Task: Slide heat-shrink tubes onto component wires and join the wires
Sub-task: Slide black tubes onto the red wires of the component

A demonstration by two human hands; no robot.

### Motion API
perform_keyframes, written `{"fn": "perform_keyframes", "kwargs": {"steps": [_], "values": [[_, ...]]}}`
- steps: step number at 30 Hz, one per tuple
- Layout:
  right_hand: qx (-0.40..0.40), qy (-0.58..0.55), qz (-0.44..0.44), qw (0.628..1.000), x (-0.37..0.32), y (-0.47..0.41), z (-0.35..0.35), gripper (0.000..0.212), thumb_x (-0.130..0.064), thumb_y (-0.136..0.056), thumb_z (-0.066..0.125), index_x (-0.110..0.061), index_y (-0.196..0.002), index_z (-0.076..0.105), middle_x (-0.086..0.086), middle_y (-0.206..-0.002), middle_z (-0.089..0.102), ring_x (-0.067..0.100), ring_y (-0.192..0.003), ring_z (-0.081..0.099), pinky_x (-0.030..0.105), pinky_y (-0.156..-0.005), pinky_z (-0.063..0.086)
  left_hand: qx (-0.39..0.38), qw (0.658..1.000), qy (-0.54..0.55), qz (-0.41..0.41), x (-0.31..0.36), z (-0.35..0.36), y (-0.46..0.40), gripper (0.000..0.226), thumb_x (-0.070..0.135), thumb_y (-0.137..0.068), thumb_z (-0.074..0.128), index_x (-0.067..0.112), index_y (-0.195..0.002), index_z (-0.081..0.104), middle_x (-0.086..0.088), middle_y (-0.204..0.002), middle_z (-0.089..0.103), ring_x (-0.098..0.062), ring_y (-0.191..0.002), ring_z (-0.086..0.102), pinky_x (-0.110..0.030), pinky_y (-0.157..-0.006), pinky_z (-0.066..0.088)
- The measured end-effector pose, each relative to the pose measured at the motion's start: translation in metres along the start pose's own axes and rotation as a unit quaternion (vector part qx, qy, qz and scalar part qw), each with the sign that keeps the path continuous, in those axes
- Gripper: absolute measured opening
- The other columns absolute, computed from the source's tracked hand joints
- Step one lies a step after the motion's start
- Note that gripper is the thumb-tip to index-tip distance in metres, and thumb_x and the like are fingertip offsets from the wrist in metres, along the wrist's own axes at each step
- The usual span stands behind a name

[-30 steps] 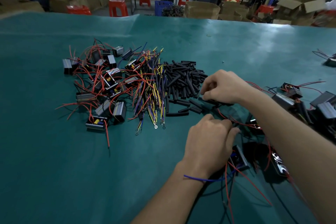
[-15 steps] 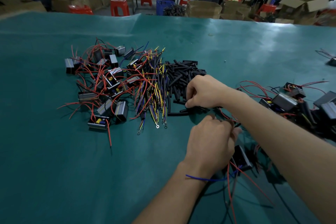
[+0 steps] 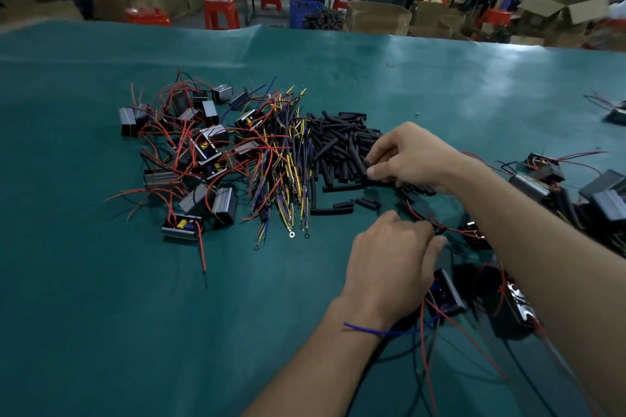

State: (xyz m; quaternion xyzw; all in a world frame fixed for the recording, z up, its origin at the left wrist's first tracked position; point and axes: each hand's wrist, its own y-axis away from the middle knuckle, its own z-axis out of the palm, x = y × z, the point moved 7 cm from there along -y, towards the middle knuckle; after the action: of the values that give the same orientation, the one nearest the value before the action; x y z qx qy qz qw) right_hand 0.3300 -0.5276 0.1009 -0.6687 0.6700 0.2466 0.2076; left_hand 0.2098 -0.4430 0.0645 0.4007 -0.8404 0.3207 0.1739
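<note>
While our right hand [image 3: 411,156] reaches into the pile of black heat-shrink tubes [image 3: 342,149] in the middle of the teal table [image 3: 101,315], its thumb and fingers are curled at the pile's near right edge and seem to pinch a single tube, though the tube itself is mostly hidden under the fingers. Just toward us, our left hand [image 3: 389,264] is clenched around thin red wires [image 3: 437,223] that run to a small black component [image 3: 447,294] lying beside the wrist; a blue wire [image 3: 369,330] trails out across our forearm.

We judge the step in hand to be fetching one tube to thread onto the held wire. To do it well, we should lift only one tube clear of its neighbours, keep the wire end pinched close to its tip so it stays stiff, and bring the tube's mouth square to it.

Left of the tubes lies a bundle of yellow, blue and red leads [image 3: 284,179], and further left a heap of components with red wires [image 3: 189,159]. More black units [image 3: 603,200] sit at the right edge. Cardboard boxes and red stools [image 3: 220,12] stand beyond the table.
</note>
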Motion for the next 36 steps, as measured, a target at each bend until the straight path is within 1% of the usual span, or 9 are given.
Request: {"fn": "perform_keyframes", "kwargs": {"steps": [4, 8, 11, 16, 20, 25, 29, 33, 36], "values": [[0.033, -0.140, 0.000, 0.990, 0.005, 0.020, -0.016, 0.010, 0.005, -0.091, 0.068, 0.000, -0.099, 0.072, 0.006, -0.067, 0.072, 0.015, -0.057, 0.062, 0.024, -0.051, 0.051, 0.003, 1.000, 0.005, -0.006, -0.001, 0.000, 0.001, 0.035, 0.038, -0.104, 0.048, 0.021, -0.074, 0.042, -0.001, -0.074, 0.057, -0.019, -0.083, 0.043, -0.040, -0.060, 0.041], [0.107, -0.323, -0.005, 0.940, 0.027, 0.071, -0.037, 0.017, 0.006, -0.094, 0.064, -0.008, -0.099, 0.072, 0.009, -0.077, 0.074, 0.014, -0.061, 0.064, 0.020, -0.053, 0.051, 0.029, 0.999, 0.015, -0.009, -0.004, -0.004, 0.001, 0.033, 0.035, -0.104, 0.050, 0.020, -0.075, 0.046, 0.003, -0.070, 0.048, -0.018, -0.082, 0.040, -0.039, -0.060, 0.041], [0.169, -0.384, 0.014, 0.908, 0.046, 0.107, -0.038, 0.013, 0.003, -0.093, 0.067, -0.008, -0.098, 0.070, 0.009, -0.080, 0.077, 0.015, -0.068, 0.071, 0.022, -0.061, 0.058, 0.063, 0.998, 0.014, -0.028, -0.006, -0.009, 0.000, 0.032, 0.033, -0.104, 0.050, 0.016, -0.076, 0.051, 0.001, -0.071, 0.051, -0.022, -0.084, 0.045, -0.040, -0.062, 0.041], [0.168, -0.493, 0.028, 0.853, 0.054, 0.129, -0.005, 0.012, 0.006, -0.091, 0.065, -0.004, -0.098, 0.066, 0.012, -0.080, 0.074, 0.019, -0.073, 0.072, 0.031, -0.069, 0.063, 0.087, 0.994, 0.045, -0.048, -0.009, -0.012, 0.002, 0.028, 0.025, -0.101, 0.052, 0.011, -0.077, 0.056, -0.003, -0.074, 0.056, -0.026, -0.085, 0.048, -0.047, -0.068, 0.044], [0.193, -0.511, 0.017, 0.838, 0.053, 0.130, 0.001, 0.012, 0.007, -0.091, 0.066, -0.003, -0.096, 0.064, 0.009, -0.077, 0.074, 0.019, -0.072, 0.072, 0.032, -0.072, 0.064, 0.089, 0.994, 0.045, -0.041, -0.007, -0.014, 0.002, 0.025, 0.023, -0.097, 0.050, 0.010, -0.077, 0.057, -0.002, -0.073, 0.055, -0.024, -0.084, 0.048, -0.048, -0.069, 0.044], [0.219, -0.539, 0.016, 0.813, 0.053, 0.133, 0.000, 0.011, 0.005, -0.093, 0.065, -0.005, -0.097, 0.063, 0.009, -0.077, 0.071, 0.021, -0.068, 0.072, 0.027, -0.064, 0.061, 0.090, 0.994, 0.043, -0.032, -0.006, -0.012, 0.002, 0.024, 0.024, -0.098, 0.049, 0.013, -0.078, 0.057, 0.002, -0.073, 0.053, -0.021, -0.083, 0.048, -0.048, -0.067, 0.044], [0.220, -0.529, 0.013, 0.819, 0.052, 0.133, 0.001, 0.010, 0.003, -0.095, 0.065, -0.005, -0.100, 0.063, 0.004, -0.075, 0.071, 0.017, -0.067, 0.071, 0.025, -0.064, 0.060, 0.100, 0.994, 0.031, -0.023, -0.004, -0.014, 0.002, 0.023, 0.024, -0.098, 0.050, 0.013, -0.080, 0.058, 0.006, -0.073, 0.049, -0.020, -0.082, 0.047, -0.046, -0.065, 0.045], [0.214, -0.557, 0.018, 0.802, 0.053, 0.134, 0.004, 0.009, 0.001, -0.094, 0.066, -0.006, -0.098, 0.062, 0.009, -0.078, 0.070, 0.019, -0.066, 0.071, 0.026, -0.060, 0.058, 0.102, 0.995, 0.012, -0.010, -0.003, -0.019, 0.003, 0.022, 0.023, -0.097, 0.050, 0.012, -0.081, 0.060, 0.003, -0.074, 0.056, -0.021, -0.083, 0.050, -0.045, -0.064, 0.046], [0.194, -0.541, 0.012, 0.819, 0.051, 0.132, 0.007, 0.010, 0.000, -0.094, 0.067, -0.008, -0.097, 0.064, 0.007, -0.078, 0.071, 0.020, -0.070, 0.070, 0.026, -0.063, 0.059, 0.101, 0.995, 0.003, 0.001, -0.004, -0.022, 0.004, 0.022, 0.022, -0.096, 0.051, 0.010, -0.080, 0.060, 0.003, -0.073, 0.056, -0.023, -0.082, 0.051, -0.046, -0.063, 0.047]]}}
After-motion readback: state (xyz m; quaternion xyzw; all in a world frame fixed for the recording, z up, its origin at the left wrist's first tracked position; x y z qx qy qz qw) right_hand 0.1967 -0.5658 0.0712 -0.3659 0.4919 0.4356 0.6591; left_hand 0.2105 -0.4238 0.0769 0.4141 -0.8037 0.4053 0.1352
